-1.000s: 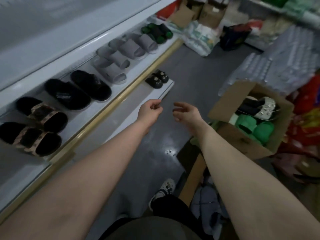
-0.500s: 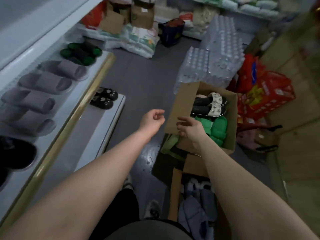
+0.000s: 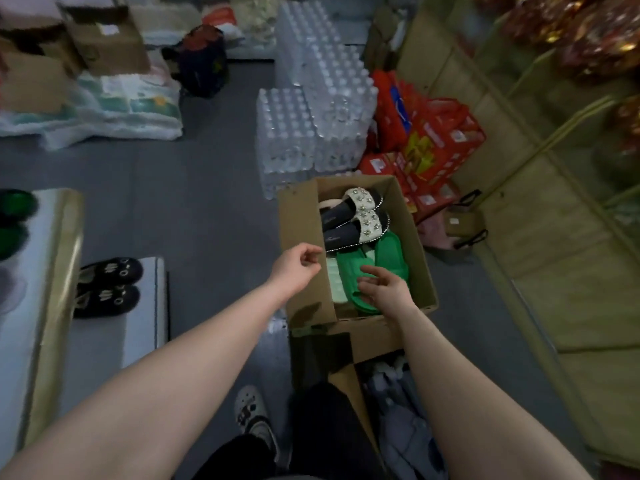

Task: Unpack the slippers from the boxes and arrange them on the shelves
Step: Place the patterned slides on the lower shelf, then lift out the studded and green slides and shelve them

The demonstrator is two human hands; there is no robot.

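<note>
Green slippers (image 3: 388, 251), centre frame, look light, rubbery; grip the strap; left hand (image 3: 298, 270), right hand (image 3: 384, 289): fingers loosely curled, empty.

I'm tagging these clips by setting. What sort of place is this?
Likely a small shop or its stockroom: shrink-wrapped bottled water packs stacked on the floor, an open cardboard box holding green slippers, and a shelf beside black slippers set out as a pair.

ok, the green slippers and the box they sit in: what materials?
Green slippers: probably moulded foam or soft rubber, matte; thick one-piece shape, no visible stitching. Box: brown cardboard, dull and uncoated, with folded flaps and creased walls.
</note>
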